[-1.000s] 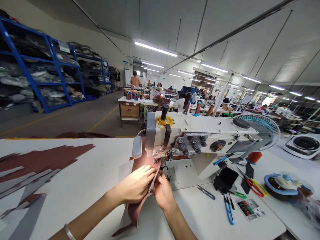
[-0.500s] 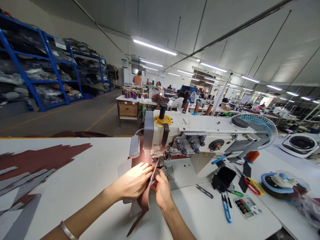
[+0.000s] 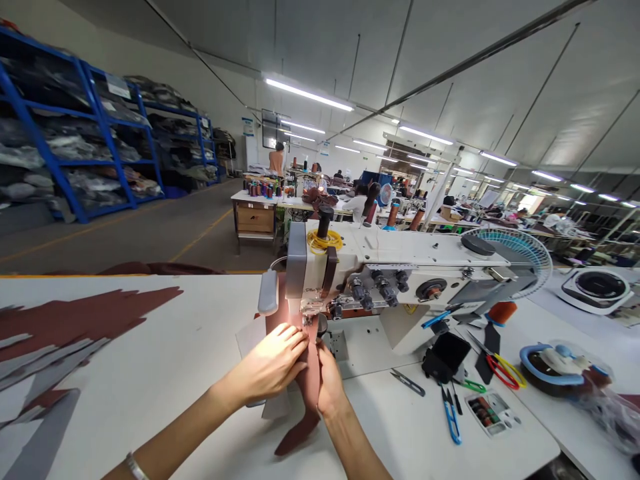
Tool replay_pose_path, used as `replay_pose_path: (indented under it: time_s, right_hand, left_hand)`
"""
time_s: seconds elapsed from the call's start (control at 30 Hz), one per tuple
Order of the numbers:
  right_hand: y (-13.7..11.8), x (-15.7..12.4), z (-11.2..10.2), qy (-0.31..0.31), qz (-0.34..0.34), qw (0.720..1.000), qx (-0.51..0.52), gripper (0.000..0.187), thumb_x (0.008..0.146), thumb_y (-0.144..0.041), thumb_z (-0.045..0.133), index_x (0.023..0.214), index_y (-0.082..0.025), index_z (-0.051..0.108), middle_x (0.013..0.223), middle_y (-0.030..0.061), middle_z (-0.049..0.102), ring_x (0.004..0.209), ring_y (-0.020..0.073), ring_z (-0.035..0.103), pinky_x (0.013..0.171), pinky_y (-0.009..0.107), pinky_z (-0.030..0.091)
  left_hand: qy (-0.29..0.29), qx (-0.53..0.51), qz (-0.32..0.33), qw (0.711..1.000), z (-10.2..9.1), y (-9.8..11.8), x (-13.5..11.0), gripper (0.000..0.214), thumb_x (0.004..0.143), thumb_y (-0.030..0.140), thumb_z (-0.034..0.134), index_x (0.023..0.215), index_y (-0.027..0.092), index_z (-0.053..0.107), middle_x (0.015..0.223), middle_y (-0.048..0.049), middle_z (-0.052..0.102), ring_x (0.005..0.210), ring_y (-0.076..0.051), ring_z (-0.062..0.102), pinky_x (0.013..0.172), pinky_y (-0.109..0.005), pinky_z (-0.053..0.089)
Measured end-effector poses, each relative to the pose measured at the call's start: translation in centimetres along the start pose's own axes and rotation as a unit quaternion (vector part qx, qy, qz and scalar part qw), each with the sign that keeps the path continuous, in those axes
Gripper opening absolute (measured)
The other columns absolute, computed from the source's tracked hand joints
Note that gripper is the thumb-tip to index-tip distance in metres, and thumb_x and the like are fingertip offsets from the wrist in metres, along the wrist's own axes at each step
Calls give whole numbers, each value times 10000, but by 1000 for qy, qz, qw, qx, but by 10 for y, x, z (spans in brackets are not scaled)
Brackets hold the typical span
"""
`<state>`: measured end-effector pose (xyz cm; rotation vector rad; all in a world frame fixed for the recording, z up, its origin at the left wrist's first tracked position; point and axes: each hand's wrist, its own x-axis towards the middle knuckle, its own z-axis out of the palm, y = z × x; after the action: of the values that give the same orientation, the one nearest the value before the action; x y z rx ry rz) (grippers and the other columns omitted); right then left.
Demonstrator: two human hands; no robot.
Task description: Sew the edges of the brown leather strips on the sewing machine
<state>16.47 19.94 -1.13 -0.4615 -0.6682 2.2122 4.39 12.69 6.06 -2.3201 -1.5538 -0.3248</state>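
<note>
A reddish-brown fabric piece (image 3: 309, 373) runs from under the needle area of a white sewing machine (image 3: 350, 250) down toward me, its lower end hanging over the white table. My left hand (image 3: 273, 360) lies on the left of the piece, fingers bent and pressed onto it close to the lit presser foot (image 3: 307, 320). On the other side, my right hand (image 3: 329, 383) grips the piece's right edge, its fingertips partly hidden behind the material. Paler grey backing (image 3: 275, 408) shows beneath the brown layer at the left.
Brown and grey cut pieces (image 3: 90, 323) are spread at the table's left. To the right lie thread snips (image 3: 407, 382), blue snips (image 3: 451, 417), a black box (image 3: 447, 357), a bobbin case (image 3: 493, 412) and red-yellow scissors (image 3: 505, 372). Blue shelving (image 3: 107, 147) stands behind left.
The brown piece has turned from edge-on to lying flatter, its brown face now showing between my hands. Its lower tail has swung right. My right hand has shifted slightly.
</note>
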Motion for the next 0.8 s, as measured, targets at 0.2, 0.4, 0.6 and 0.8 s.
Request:
replay_pose_path:
  time_s: [0.2,0.4,0.6,0.8]
  right_hand:
    - [-5,1,-2,-9,3,1000,15,195,720,-193,710,915,-202,716,931,21,776,859,156,705,746,239,545]
    - [-4,6,-5,-5,-20,1000,15,202,679,-167,712,879,-156,742,866,30,777,762,131,693,705,200,535]
    - [-4,10,-7,5,-5,1000,12,257,615,-175,756,870,-143,754,826,41,776,688,136,681,657,216,538]
    - [1,1,-5,35,-30,999,-10,415,526,-136,809,933,-198,754,935,26,778,802,144,690,752,226,545]
  left_hand:
    - [17,51,-11,998,7,3,2,276,978,277,404,1026,134,635,1027,-121,636,984,-279,570,887,-451,435]
    - [6,73,-11,997,7,0,6,303,992,266,382,932,162,660,992,-100,634,967,-268,566,861,-450,421]
    - [12,61,-8,998,-1,-3,10,308,993,266,389,918,156,667,933,-83,650,926,-251,580,873,-445,428]
    - [54,38,-28,997,4,-3,8,288,981,188,386,1006,171,672,1106,-95,655,1050,-238,578,888,-402,444]
